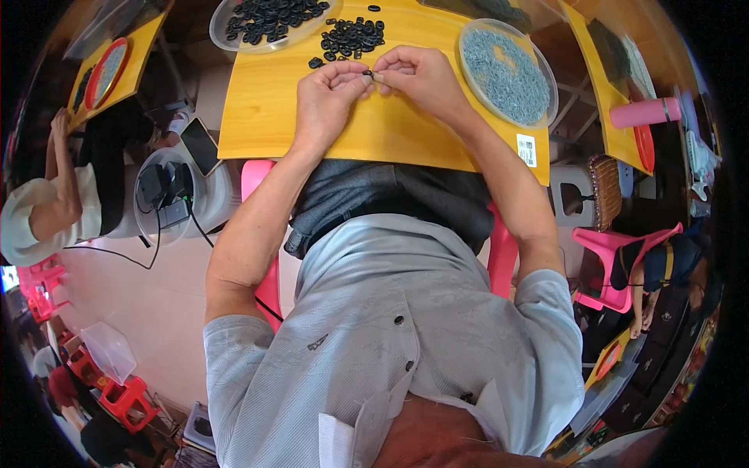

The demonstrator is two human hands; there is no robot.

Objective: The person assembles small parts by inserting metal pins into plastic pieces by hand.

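Both hands meet above the yellow tabletop (289,129), fingertips almost touching. My left hand (321,100) pinches a small black oval piece (367,73) between thumb and forefinger. My right hand (425,79) is closed in a pinch right against that piece; whatever lies in its fingertips is too small to make out. Just beyond the hands is a loose pile of similar black pieces (353,37). At the far left, a clear round tub (218,37) holds many more of them. On the right a second clear tub (552,105) contains small grey-blue slender pieces (503,74).
A dark bag-like thing (480,9) lies at the table's far edge, and a white label (527,150) is stuck near the right corner. Left of me, a tub with black devices and cables (168,187) rests on a stool. Other people work at both sides. A pink stool (612,265) stands at right.
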